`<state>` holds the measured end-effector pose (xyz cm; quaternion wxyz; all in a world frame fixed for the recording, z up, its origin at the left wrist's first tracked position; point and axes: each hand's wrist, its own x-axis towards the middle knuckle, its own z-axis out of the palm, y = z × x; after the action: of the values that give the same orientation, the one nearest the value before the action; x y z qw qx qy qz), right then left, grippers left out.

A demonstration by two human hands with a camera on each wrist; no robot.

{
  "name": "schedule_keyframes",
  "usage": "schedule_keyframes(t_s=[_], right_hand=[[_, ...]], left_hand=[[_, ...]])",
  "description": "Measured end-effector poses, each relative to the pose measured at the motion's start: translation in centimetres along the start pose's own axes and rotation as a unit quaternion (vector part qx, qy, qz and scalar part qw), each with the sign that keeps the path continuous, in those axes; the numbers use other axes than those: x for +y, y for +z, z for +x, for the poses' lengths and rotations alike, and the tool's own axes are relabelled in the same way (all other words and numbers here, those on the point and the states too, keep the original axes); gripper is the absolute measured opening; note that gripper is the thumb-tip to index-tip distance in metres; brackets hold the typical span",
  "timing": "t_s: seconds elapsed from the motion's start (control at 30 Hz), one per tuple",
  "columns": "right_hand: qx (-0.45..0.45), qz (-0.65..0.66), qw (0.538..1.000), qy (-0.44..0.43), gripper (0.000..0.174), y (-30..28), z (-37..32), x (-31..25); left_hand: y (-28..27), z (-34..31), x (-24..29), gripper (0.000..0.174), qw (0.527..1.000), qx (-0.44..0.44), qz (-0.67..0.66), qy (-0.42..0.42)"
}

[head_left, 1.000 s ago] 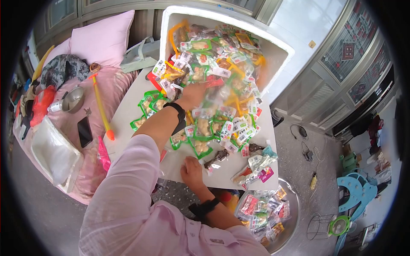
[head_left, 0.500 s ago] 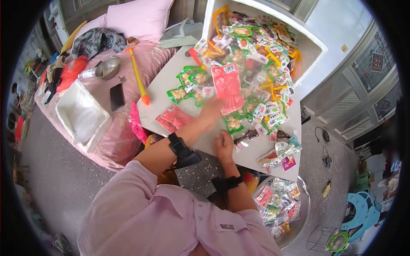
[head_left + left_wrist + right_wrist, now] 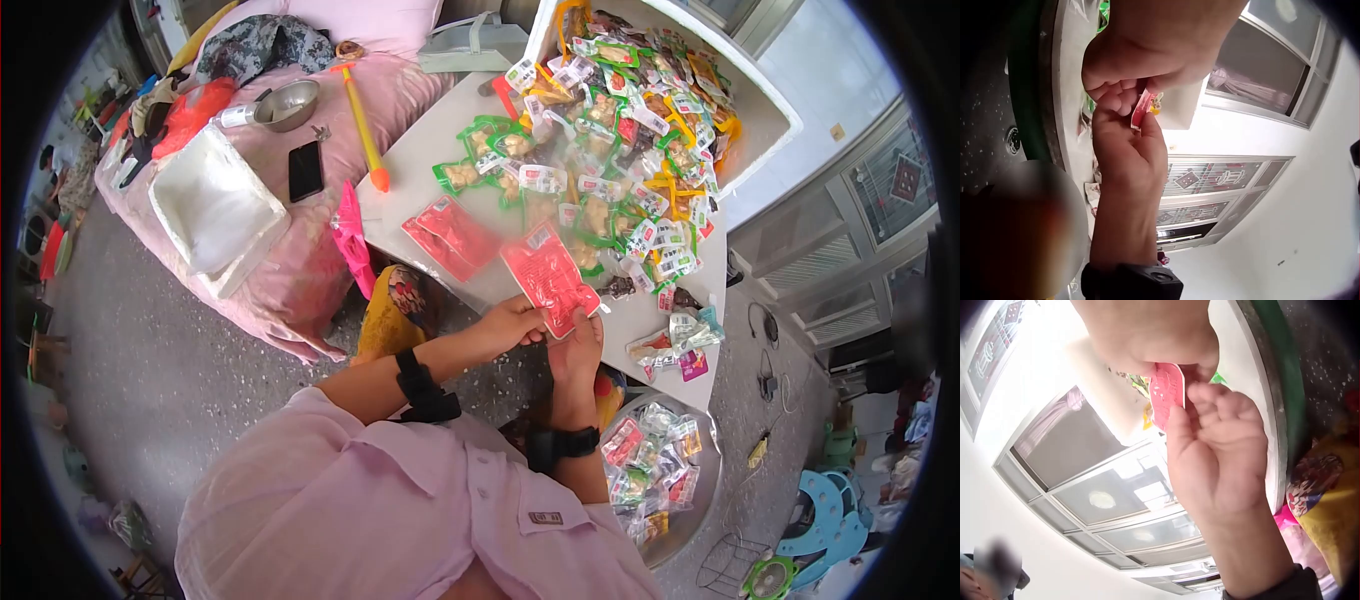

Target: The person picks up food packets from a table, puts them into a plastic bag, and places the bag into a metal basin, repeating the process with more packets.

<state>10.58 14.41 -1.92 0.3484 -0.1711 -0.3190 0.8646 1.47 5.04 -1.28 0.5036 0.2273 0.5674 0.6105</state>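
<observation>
A red flat packet [image 3: 550, 275] is held over the table's near edge, tilted, with its white label at the far end. My left hand [image 3: 512, 328] pinches its near left edge, and my right hand [image 3: 577, 350] grips the near right corner, thumb on top. In the left wrist view the packet [image 3: 1142, 109] shows edge-on between the left hand [image 3: 1154, 50] and right hand [image 3: 1127, 150]. The right wrist view shows the packet [image 3: 1167, 394] between the right hand [image 3: 1154, 331] and left hand [image 3: 1225, 450]. More red packets [image 3: 450, 237] lie on the table, left of it.
Mixed food packets [image 3: 600, 190] spill from a white foam box [image 3: 765, 125] onto the table [image 3: 395, 225]. A metal basin [image 3: 710, 470] holding packets stands below at the right. On the pink bed at left are a foam lid [image 3: 215, 200], a phone [image 3: 305, 171] and a steel bowl [image 3: 287, 106].
My left hand has come back from the pile with a red packet. The right hand, earlier at the table edge, now grips the packet too. The head view has shifted.
</observation>
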Motion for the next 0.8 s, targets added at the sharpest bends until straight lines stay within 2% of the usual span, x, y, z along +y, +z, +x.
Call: schedule_keyframes(t_s=[0.03, 0.07, 0.1, 0.13, 0.2, 0.3, 0.5, 0.6, 0.7, 0.8], right_hand=[[0.002, 0.017, 1.0, 0.008, 0.022, -0.2, 0.0, -0.4], [0.061, 0.016, 0.998, 0.003, 0.02, -0.3, 0.0, -0.7], [0.069, 0.01, 0.998, -0.006, 0.019, -0.6, 0.1, -0.9], [0.077, 0.005, 0.997, -0.015, 0.018, -1.2, 0.2, -1.1], [0.103, -0.012, 0.994, -0.033, 0.016, -2.5, 0.4, -1.0], [0.133, -0.03, 0.99, -0.036, 0.016, -3.8, 0.2, -0.2], [0.117, -0.04, 0.992, -0.029, 0.018, -3.9, -0.5, 1.2], [0.107, -0.019, 0.994, -0.002, 0.018, -3.1, -0.9, 1.4], [0.081, -0.014, 0.997, 0.015, 0.019, -2.2, -1.1, 1.9], [0.045, 0.006, 0.997, 0.061, 0.023, -1.9, -1.0, 2.4]], left_hand=[[-0.4, -0.2, -0.2, 0.02, 0.991, 0.032, 0.115, 0.062], [-0.9, -0.4, -0.5, 0.021, 0.964, 0.063, 0.228, 0.123], [-1.5, -0.6, -0.8, 0.021, 0.919, 0.093, 0.337, 0.183], [-2.3, -0.8, -1.0, 0.023, 0.866, 0.143, 0.41, 0.25], [-3.7, -1.4, -1.2, 0.027, 0.721, 0.233, 0.536, 0.372], [-4.4, -1.4, -1.2, 0.026, 0.684, 0.266, 0.588, 0.34], [-5.5, -0.6, -2.6, 0.014, 0.72, 0.249, 0.589, 0.269], [-5.7, -0.5, -2.5, 0.011, 0.742, 0.248, 0.566, 0.259], [-5.4, -0.8, -1.9, 0.011, 0.749, 0.255, 0.555, 0.257], [-4.9, -1.2, -0.9, 0.011, 0.753, 0.261, 0.526, 0.298]])
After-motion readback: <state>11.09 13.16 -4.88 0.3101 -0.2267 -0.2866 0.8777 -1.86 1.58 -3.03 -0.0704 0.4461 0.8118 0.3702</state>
